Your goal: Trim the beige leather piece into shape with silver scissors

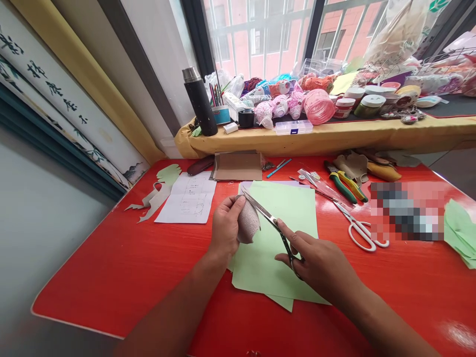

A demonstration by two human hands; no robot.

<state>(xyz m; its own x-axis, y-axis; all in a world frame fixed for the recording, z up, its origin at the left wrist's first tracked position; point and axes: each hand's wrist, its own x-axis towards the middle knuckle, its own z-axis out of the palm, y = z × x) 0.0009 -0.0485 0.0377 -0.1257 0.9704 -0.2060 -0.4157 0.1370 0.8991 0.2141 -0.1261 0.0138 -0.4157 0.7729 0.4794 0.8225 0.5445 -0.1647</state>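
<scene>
My left hand is closed on a small curved piece of greyish-brown material, perhaps leather or felt, pinching its upper edge. In my right hand is a pair of metal scissors, with fingers through the dark handles and the index finger stretched along the pivot. The scissor tips lie at the top edge of the piece, close to my left thumb. Whether the blades are parted around the edge is hard to make out. Beneath both hands are light green paper sheets on the red table.
Left of the hands lie a white sheet with a drawn pattern and grey scraps. White-handled scissors and green-yellow pliers are on the right. A black thermos and yarn balls stand on the windowsill behind.
</scene>
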